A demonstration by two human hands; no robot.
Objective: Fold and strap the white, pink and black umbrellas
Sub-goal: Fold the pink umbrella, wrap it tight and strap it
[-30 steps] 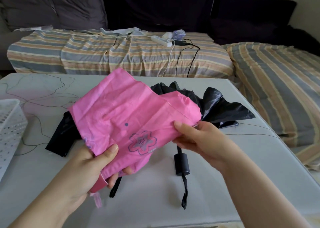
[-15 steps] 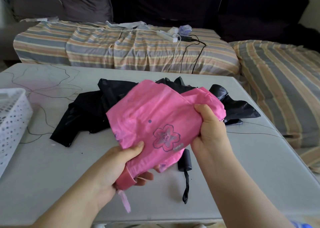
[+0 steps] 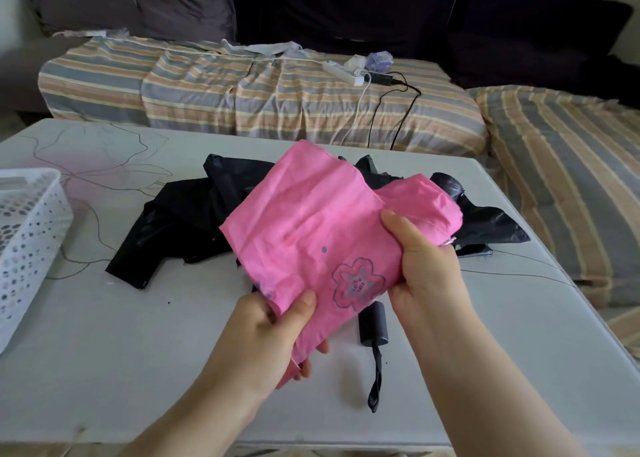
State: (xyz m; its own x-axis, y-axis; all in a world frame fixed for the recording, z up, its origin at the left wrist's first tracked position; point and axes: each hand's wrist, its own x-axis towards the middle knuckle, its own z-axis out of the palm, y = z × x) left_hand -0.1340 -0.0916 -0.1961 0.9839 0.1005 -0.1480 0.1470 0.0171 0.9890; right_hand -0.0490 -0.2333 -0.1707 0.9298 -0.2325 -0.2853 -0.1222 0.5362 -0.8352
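**Pink umbrella held above the table in both hands**

The pink umbrella [image 3: 322,234], its canopy crumpled, is held over the grey table [image 3: 114,345]. Its lower end is gripped by the left hand [image 3: 273,338], thumb pressed on the fabric; its right side is clasped by the right hand [image 3: 424,266]. Behind it the black umbrella [image 3: 187,221] is spread on the table, handle [image 3: 373,325] toward the camera. A white perforated basket [image 3: 24,234] is seen at the left edge.

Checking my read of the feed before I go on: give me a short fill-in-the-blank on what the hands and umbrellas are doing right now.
1. Both hands grip the ____ umbrella.
2. The black umbrella lies unfolded on the ____.
3. The white basket sits at the table's ____ edge.
4. The left hand holds the fabric's near end; the right hand holds beside the printed ____.

Missing words: pink; table; left; flower
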